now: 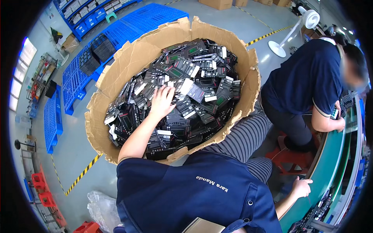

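Note:
A big open carton (99, 105) with a torn, wavy rim stands in front of me, heaped with small flat black boxes (175, 72), some with white label ends or green panels. My left hand (163, 101) reaches into it and rests on the heap, fingers spread over the boxes, with no box plainly gripped. At lower right my right hand (301, 188) is by the near edge of a green conveyor belt (297, 213). Its index finger points out to the right, and nothing shows in it. Several black items (316, 211) lie along the belt's far side.
A co-worker (303, 77) in a dark blue shirt leans over the belt at the right, near a red stool (289, 159). Blue pallets (136, 27) lie beyond the carton, one bearing stacked black trays (93, 56). A white fan (309, 18) stands at far right; clear plastic (101, 207) lies lower left.

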`<action>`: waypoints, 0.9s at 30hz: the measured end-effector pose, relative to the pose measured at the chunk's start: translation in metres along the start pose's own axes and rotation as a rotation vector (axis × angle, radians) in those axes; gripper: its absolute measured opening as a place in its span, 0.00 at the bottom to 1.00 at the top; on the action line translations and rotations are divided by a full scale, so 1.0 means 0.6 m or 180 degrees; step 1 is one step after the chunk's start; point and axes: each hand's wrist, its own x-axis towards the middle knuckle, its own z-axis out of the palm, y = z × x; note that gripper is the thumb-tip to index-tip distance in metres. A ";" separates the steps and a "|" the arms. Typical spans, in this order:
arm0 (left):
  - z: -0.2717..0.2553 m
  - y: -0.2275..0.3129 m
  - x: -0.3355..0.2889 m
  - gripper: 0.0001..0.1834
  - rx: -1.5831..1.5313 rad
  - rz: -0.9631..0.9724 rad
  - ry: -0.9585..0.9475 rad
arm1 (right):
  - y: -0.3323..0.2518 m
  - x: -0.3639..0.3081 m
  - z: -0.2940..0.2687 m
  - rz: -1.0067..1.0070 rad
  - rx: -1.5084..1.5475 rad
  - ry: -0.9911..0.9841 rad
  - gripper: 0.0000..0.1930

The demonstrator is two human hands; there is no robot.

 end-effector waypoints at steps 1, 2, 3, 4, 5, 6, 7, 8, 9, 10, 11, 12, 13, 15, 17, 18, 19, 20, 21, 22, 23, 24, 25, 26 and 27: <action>-0.016 0.017 0.022 0.48 -0.0106 0.0156 0.0235 | 0.000 -0.009 -0.005 -0.0008 -0.0067 0.0088 0.51; -0.036 0.035 0.046 0.47 -0.0302 0.0290 0.0417 | 0.002 -0.018 -0.013 -0.0009 -0.0140 0.0171 0.50; -0.105 0.025 0.061 0.46 -0.0221 0.0506 0.0524 | -0.032 -0.058 -0.032 -0.0171 0.0094 -0.0254 0.50; -0.142 0.053 0.086 0.46 -0.0369 0.0720 0.0683 | -0.032 -0.065 -0.031 -0.0216 0.0082 -0.0195 0.50; -0.174 0.086 0.113 0.46 -0.0560 0.0957 0.0869 | -0.026 -0.069 -0.030 -0.0209 0.0056 -0.0132 0.50; -0.210 0.119 0.138 0.44 -0.0761 0.1272 0.1110 | -0.019 -0.078 -0.052 -0.0146 0.0310 -0.0275 0.50; -0.238 0.158 0.164 0.42 -0.1032 0.1629 0.1341 | -0.009 -0.096 -0.064 0.0013 0.0363 -0.0177 0.50; -0.270 0.193 0.186 0.38 -0.1127 0.1962 0.1605 | -0.010 -0.103 -0.094 0.0097 0.0707 -0.0221 0.49; -0.299 0.231 0.208 0.31 -0.1344 0.2266 0.1744 | -0.004 -0.109 -0.095 0.0086 0.1044 -0.0050 0.46; -0.320 0.270 0.232 0.29 -0.1474 0.2614 0.1833 | 0.005 -0.114 -0.132 0.0055 0.1495 -0.0151 0.44; -0.336 0.318 0.257 0.27 -0.1683 0.3018 0.1947 | 0.014 -0.122 -0.106 -0.0107 0.1698 0.0367 0.41; -0.357 0.367 0.269 0.26 -0.1973 0.3283 0.1950 | 0.011 -0.130 -0.134 0.0019 0.1874 0.0206 0.40; -0.367 0.424 0.280 0.24 -0.2334 0.3609 0.1933 | 0.008 -0.144 -0.142 0.0163 0.1941 0.0259 0.38; -0.380 0.528 0.287 0.23 -0.2802 0.4227 0.2132 | 0.028 -0.155 -0.143 0.0032 0.2541 0.0188 0.38; -0.401 0.630 0.275 0.23 -0.3329 0.4776 0.2008 | 0.049 -0.183 -0.121 -0.0011 0.2725 0.0426 0.35; -0.409 0.678 0.263 0.22 -0.3538 0.5043 0.1981 | 0.058 -0.203 -0.109 0.0050 0.2926 0.0417 0.34; -0.413 0.729 0.246 0.22 -0.3665 0.5370 0.1863 | 0.071 -0.232 -0.087 0.0239 0.3163 0.0619 0.31; -0.427 0.769 0.214 0.21 -0.3812 0.5615 0.1799 | 0.102 -0.265 -0.063 0.0475 0.3689 0.0433 0.28; -0.444 0.814 0.181 0.21 -0.3963 0.5877 0.1774 | 0.136 -0.293 -0.043 0.0741 0.4211 0.0334 0.25; -0.460 0.853 0.148 0.21 -0.4149 0.6199 0.1631 | 0.171 -0.319 -0.055 0.1035 0.4447 0.0682 0.22; -0.471 0.880 0.122 0.33 -0.4046 0.6611 0.1564 | 0.195 -0.355 -0.058 0.1350 0.4472 0.0714 0.19; -0.476 0.912 0.085 0.33 -0.4133 0.6795 0.1630 | 0.219 -0.396 -0.058 0.1686 0.4460 0.0730 0.16; -0.482 0.940 0.051 0.32 -0.4131 0.6957 0.1703 | 0.240 -0.422 -0.082 0.1985 0.4359 0.0673 0.14; -0.486 0.973 0.012 0.32 -0.4164 0.7059 0.1737 | 0.261 -0.451 -0.102 0.2298 0.4257 0.0596 0.13; -0.488 1.011 -0.031 0.32 -0.4204 0.7181 0.1735 | 0.275 -0.477 -0.120 0.2712 0.4173 0.0566 0.12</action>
